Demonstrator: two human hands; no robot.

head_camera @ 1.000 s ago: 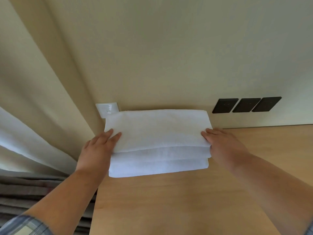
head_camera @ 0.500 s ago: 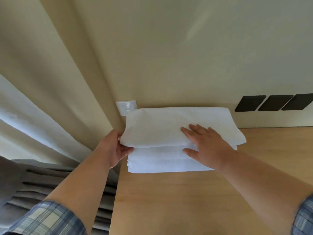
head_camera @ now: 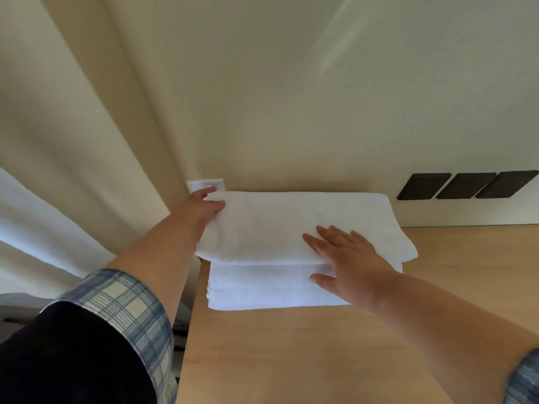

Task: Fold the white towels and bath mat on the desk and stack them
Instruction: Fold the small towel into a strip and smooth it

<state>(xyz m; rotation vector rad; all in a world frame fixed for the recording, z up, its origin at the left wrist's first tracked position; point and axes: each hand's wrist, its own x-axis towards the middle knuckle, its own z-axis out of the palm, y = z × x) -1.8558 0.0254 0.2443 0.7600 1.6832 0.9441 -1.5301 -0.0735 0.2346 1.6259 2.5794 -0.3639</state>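
Note:
A stack of folded white towels (head_camera: 271,287) lies at the back left corner of the wooden desk (head_camera: 306,360), against the wall. The top folded towel (head_camera: 277,225) overhangs the layers below on both sides. My left hand (head_camera: 201,209) holds the top towel's far left corner, thumb on top and fingers behind it. My right hand (head_camera: 347,258) lies flat on the top towel's near edge, fingers straight and spread, thumb against the stack's front.
A white wall socket (head_camera: 204,185) sits just behind the towel's left corner. Three dark wall plates (head_camera: 466,185) are at the right. Cream curtains (head_camera: 73,170) hang left of the desk, whose left edge runs below the stack.
My left hand slid from the top towel's near left corner up to its far left corner. My right hand stayed pressed on top. The view moved closer and shifted.

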